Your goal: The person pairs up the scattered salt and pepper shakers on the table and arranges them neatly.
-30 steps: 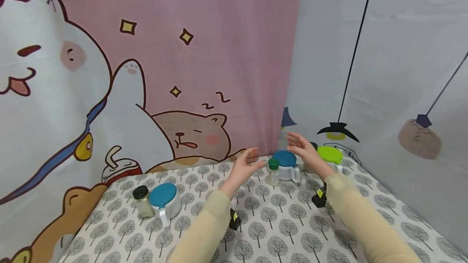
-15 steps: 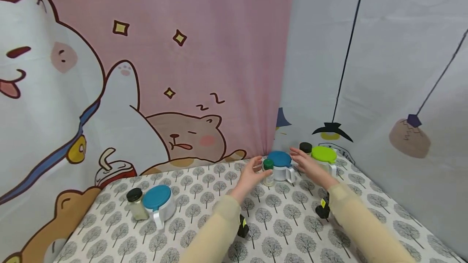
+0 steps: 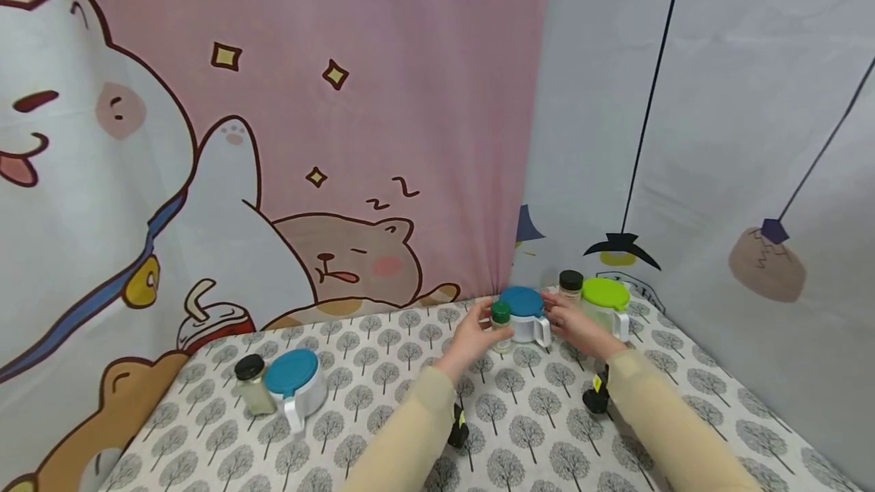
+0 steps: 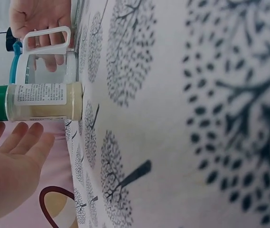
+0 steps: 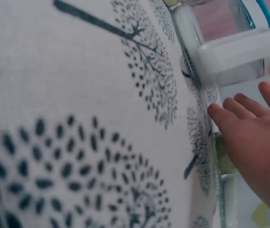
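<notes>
Left fingers (image 4: 31, 135) flank a green-capped bottle (image 4: 42, 113), its label (image 4: 41, 94) too fine to read.

Counted two blue-lidded containers (image 3: 294, 375) (image 3: 523, 313) and one lime-lidded container (image 3: 605, 296), totalling three with handles. Counted one green-capped jar (image 3: 501, 314) and two black-capped jars (image 3: 256, 389) (image 3: 570, 285), totalling three. Registered two hands (image 3: 473, 339) (image 3: 576, 325), two cream sleeves (image 3: 413, 435) (image 3: 666, 416) and one tree-print tablecloth (image 3: 225, 450). Counted apparently two black wrist devices (image 3: 459, 431) (image 3: 596, 401), partly hidden by the sleeves.

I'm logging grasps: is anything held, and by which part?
Nothing appears held: the left hand hovers by the green-capped bottle, the right hand by the blue-lidded container.
</notes>
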Demonstrator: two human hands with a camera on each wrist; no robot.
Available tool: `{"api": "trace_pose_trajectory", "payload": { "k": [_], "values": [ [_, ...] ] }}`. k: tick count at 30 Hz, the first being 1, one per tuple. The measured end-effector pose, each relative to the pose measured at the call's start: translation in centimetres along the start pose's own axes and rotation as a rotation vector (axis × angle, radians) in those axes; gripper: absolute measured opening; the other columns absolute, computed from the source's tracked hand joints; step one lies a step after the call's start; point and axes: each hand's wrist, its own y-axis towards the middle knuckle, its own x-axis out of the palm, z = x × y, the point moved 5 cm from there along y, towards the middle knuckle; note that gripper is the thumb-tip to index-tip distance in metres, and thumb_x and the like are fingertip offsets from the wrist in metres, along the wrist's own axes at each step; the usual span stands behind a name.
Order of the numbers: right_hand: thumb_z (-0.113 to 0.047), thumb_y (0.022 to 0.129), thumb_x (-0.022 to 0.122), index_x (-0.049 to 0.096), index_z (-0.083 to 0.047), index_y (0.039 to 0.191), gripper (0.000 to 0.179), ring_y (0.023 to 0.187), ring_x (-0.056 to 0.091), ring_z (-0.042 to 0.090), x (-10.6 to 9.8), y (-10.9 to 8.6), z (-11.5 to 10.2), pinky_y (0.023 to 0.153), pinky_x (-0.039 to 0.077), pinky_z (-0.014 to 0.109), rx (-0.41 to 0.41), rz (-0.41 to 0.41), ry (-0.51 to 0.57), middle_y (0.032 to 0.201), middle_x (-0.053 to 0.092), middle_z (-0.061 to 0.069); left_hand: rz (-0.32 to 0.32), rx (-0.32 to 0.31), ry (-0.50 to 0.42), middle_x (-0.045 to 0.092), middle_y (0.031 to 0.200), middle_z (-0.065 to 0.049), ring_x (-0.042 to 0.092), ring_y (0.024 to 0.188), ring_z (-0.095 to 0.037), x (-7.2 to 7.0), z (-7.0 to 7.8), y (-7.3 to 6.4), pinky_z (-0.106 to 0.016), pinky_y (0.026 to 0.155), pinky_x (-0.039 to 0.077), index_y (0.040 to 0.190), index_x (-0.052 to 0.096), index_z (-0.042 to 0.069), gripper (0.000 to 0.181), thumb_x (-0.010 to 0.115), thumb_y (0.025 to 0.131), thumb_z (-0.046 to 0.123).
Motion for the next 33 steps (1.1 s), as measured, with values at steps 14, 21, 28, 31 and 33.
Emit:
{"api": "trace_pose_trajectory", "payload": {
  "k": [14, 21, 28, 31, 33],
  "values": [
    [0.005, 0.099, 0.045, -0.002, 0.003, 0.153, 0.071, 0.143, 0.007, 0.043, -0.6, 0.5, 1.5, 0.113, 0.017, 0.050, -0.010, -0.044, 0.085, 0.156, 0.001, 0.030, 0.009, -0.039, 0.040, 0.057, 0.128, -0.012, 0.055, 0.116, -0.032, -0.1, -1.2, 0.3, -0.042, 0.091, 0.050, 0.141, 0.048, 0.011, 0.067, 0.079, 0.083, 0.021],
    [0.000, 0.096, 0.057, -0.005, 0.006, 0.151, 0.084, 0.143, 0.008, 0.043, -0.1, 0.8, 1.3, 0.113, 0.021, 0.048, -0.016, -0.076, 0.033, 0.156, 0.001, 0.030, -0.010, 0.003, 0.115, 0.062, 0.116, -0.009, 0.060, 0.108, -0.029, -0.1, -1.3, 0.4, -0.039, 0.084, 0.052, 0.129, 0.059, 0.013, 0.049, 0.077, 0.084, 0.021],
    [-0.007, 0.092, 0.067, -0.001, -0.001, 0.154, 0.093, 0.142, 0.017, 0.043, 0.0, 1.7, 1.6, 0.109, 0.029, 0.049, -0.042, -0.072, -0.064, 0.155, 0.012, 0.029, -0.022, 0.011, 0.182, 0.065, 0.111, -0.007, 0.061, 0.103, -0.026, 0.1, -1.7, 0.6, -0.037, 0.081, 0.053, 0.116, 0.064, 0.012, 0.036, 0.077, 0.085, 0.024],
    [-0.005, 0.090, 0.069, 0.001, -0.005, 0.155, 0.094, 0.142, 0.019, 0.041, 0.2, 1.9, 1.5, 0.109, 0.029, 0.049, -0.071, -0.075, -0.094, 0.155, 0.016, 0.027, -0.019, 0.011, 0.192, 0.065, 0.110, -0.006, 0.062, 0.102, -0.024, 0.1, -1.8, 0.8, -0.036, 0.081, 0.053, 0.113, 0.065, 0.012, 0.032, 0.076, 0.086, 0.025],
    [-0.004, 0.090, 0.068, 0.002, -0.006, 0.156, 0.094, 0.141, 0.023, 0.041, 0.4, 2.0, 1.3, 0.108, 0.032, 0.049, -0.098, -0.079, -0.125, 0.155, 0.019, 0.027, -0.014, 0.015, 0.200, 0.066, 0.108, -0.005, 0.062, 0.101, -0.023, 0.2, -1.9, 0.9, -0.035, 0.080, 0.053, 0.111, 0.065, 0.011, 0.030, 0.076, 0.086, 0.024]
  ]
}}
